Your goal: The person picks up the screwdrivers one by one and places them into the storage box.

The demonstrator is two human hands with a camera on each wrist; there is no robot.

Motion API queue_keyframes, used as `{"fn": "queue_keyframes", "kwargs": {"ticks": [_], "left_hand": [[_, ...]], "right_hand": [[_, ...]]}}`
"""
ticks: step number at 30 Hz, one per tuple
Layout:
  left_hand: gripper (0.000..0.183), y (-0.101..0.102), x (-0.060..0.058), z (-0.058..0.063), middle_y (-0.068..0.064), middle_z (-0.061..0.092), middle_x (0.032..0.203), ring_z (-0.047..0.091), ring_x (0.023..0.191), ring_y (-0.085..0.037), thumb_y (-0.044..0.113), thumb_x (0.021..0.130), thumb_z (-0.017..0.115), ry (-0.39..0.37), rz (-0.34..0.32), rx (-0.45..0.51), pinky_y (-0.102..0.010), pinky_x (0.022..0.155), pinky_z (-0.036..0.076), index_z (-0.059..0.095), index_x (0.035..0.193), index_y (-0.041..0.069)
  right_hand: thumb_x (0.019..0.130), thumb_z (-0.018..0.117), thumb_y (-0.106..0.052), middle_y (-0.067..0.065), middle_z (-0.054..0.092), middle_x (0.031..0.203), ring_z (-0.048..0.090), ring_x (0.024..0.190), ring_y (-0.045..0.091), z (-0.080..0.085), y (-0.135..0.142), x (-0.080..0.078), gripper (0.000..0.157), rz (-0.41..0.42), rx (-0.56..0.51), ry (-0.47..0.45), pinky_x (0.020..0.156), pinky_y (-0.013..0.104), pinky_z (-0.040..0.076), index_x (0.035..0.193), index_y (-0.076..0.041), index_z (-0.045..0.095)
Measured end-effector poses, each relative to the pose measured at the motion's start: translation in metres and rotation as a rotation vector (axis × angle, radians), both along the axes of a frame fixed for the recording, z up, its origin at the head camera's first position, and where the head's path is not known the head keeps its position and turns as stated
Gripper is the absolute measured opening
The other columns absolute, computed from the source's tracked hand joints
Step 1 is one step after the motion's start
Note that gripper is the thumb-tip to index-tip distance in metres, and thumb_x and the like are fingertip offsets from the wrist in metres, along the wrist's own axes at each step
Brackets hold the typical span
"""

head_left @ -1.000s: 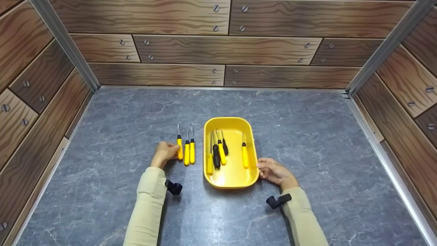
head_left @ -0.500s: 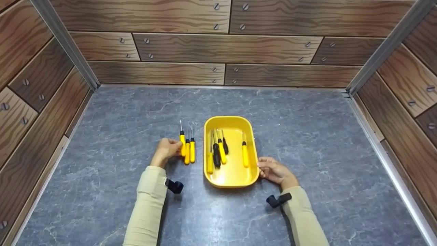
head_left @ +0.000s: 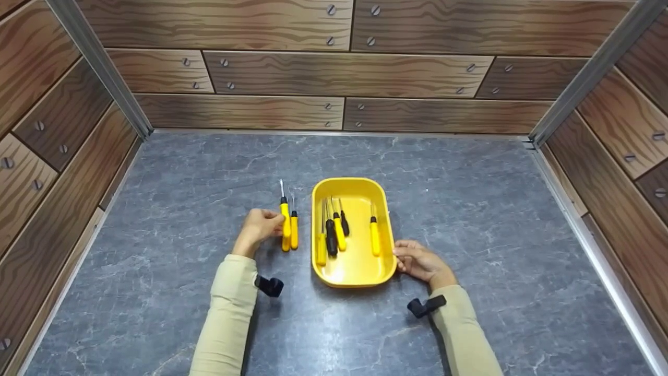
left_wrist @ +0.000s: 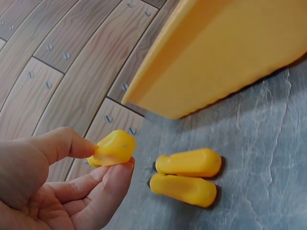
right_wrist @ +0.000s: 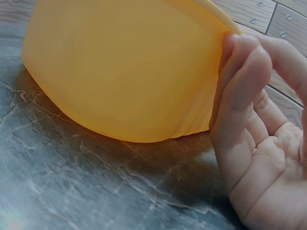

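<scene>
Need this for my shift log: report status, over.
Left grip pinching yellow-handled, metal-shafted tool midair. Right grip on right rim of yellow round-cornered tray. Possibly in the way: tray's left wall.

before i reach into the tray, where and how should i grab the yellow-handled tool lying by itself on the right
Probably pinch the lone tool mid-handle, from above and slightly left: bare tray floor lies that side, the wall and right hand the other. Its thick handle points toward you, its thin shank away.

The left wrist view crops the yellow tray (left_wrist: 230, 55).
</scene>
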State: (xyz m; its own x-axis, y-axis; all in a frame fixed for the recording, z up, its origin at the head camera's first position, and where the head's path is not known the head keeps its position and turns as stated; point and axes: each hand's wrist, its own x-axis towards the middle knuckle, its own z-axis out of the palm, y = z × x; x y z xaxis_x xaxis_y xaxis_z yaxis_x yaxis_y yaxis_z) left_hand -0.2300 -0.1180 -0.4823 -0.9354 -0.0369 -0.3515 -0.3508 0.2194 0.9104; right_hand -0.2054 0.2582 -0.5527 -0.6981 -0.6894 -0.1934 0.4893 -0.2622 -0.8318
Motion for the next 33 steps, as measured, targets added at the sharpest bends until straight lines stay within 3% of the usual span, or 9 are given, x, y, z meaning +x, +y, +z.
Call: {"fn": "queue_keyframes", "kwargs": {"ticks": [7, 16, 27, 33], "left_hand": [[0.032, 0.005, 0.002, 0.007, -0.006, 0.063, 0.077, 0.06, 0.057, -0.004, 0.002, 0.091, 0.054, 0.004, -0.022, -0.005, -0.022, 0.065, 0.06, 0.057, 0.115, -0.018], [0.032, 0.012, 0.004, 0.013, -0.013, 0.066, 0.084, 0.061, 0.059, -0.006, 0.001, 0.09, 0.054, 0.015, -0.045, 0.026, -0.021, 0.066, 0.06, 0.057, 0.115, -0.019], [0.029, 0.017, 0.007, 0.017, -0.022, 0.07, 0.094, 0.063, 0.062, -0.006, 0.002, 0.09, 0.054, 0.049, -0.072, -0.033, -0.024, 0.07, 0.061, 0.061, 0.111, -0.015], [0.027, 0.019, 0.008, 0.02, -0.014, 0.069, 0.085, 0.062, 0.06, -0.006, 0.002, 0.09, 0.055, 0.056, -0.08, -0.027, -0.023, 0.068, 0.061, 0.063, 0.11, -0.015]], "right_hand": [[0.096, 0.05, -0.005, -0.007, 0.067, 0.069, 0.061, 0.059, 0.002, 0.008, -0.003, 0.003, 0.019, -0.01, 0.012, -0.015, 0.057, 0.013, 0.049, 0.086, -0.014, 0.063], [0.096, 0.052, -0.006, -0.007, 0.067, 0.07, 0.06, 0.06, 0.002, 0.005, -0.002, 0.002, 0.017, -0.015, 0.024, -0.014, 0.056, 0.012, 0.047, 0.086, -0.014, 0.063], [0.099, 0.031, 0.002, -0.006, 0.069, 0.07, 0.062, 0.06, 0.002, 0.007, -0.003, 0.003, 0.038, -0.005, 0.009, -0.032, 0.056, 0.012, 0.048, 0.087, -0.013, 0.063], [0.099, 0.037, 0.0, -0.006, 0.068, 0.07, 0.061, 0.06, 0.002, 0.003, -0.001, 0.001, 0.031, -0.007, 0.007, -0.022, 0.056, 0.011, 0.047, 0.088, -0.013, 0.063]]}}
